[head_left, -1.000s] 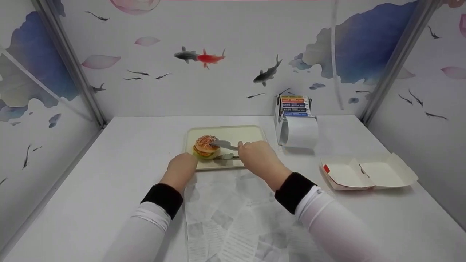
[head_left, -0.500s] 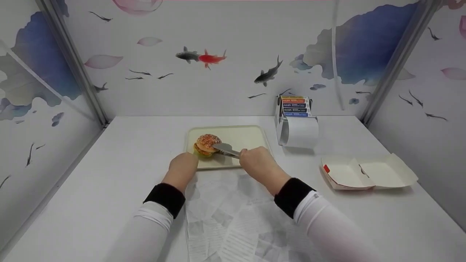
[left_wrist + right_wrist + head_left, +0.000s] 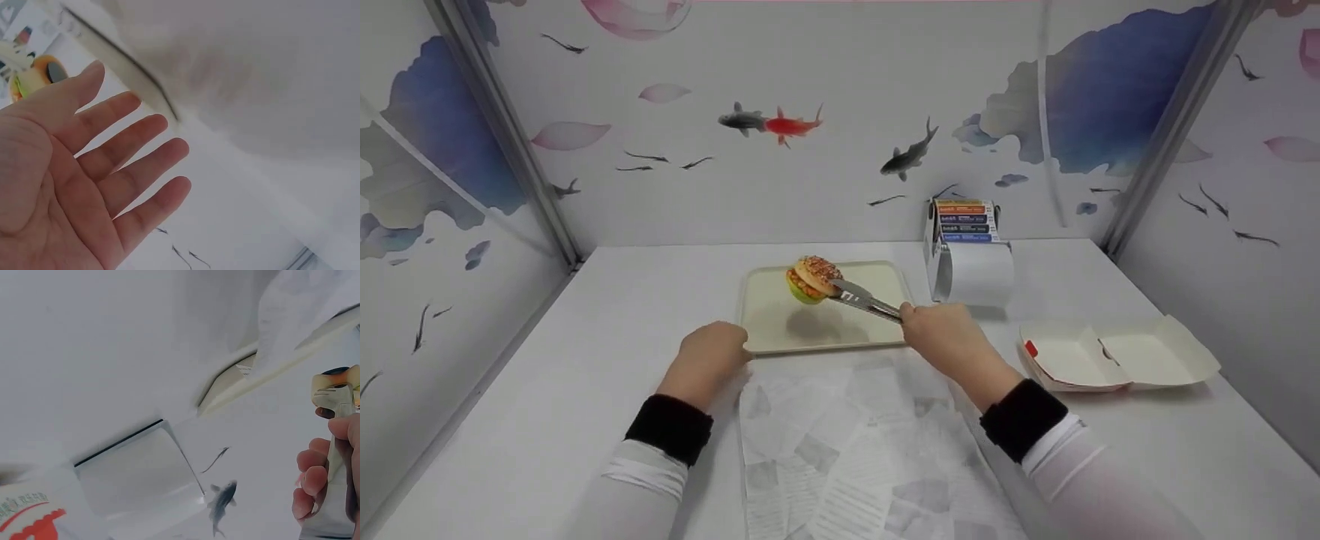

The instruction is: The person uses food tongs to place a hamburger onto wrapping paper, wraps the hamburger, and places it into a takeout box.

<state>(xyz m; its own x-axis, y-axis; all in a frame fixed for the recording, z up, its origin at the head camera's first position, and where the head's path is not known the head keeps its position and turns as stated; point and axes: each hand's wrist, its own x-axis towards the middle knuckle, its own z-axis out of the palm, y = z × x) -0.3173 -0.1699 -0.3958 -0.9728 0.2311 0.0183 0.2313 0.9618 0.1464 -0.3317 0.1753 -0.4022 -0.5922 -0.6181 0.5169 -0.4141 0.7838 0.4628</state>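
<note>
My right hand (image 3: 956, 337) grips metal tongs (image 3: 866, 301), whose ends clamp a hamburger (image 3: 810, 279) with a seeded bun. The burger is tilted and hangs above the cream tray (image 3: 765, 330), casting a shadow on it. In the right wrist view, curled fingers (image 3: 315, 481) wrap the tongs (image 3: 337, 398). At the tray's front left corner is my left hand (image 3: 709, 356). The left wrist view shows that hand (image 3: 95, 169) palm in sight, fingers loosely extended and spread, holding nothing; whether it touches the tray is unclear.
Paper with a grey newsprint pattern (image 3: 847, 450) lies in front of the tray. An unfolded paper food box (image 3: 1117, 356) stands to the right. Behind it, against the back wall, is a white holder (image 3: 979, 274) with several coloured slim boxes (image 3: 966, 221).
The tongs have closed on the burger and raised it off the tray, moving right. My right hand has shifted right; my left hand has drawn back slightly left from the tray's corner.
</note>
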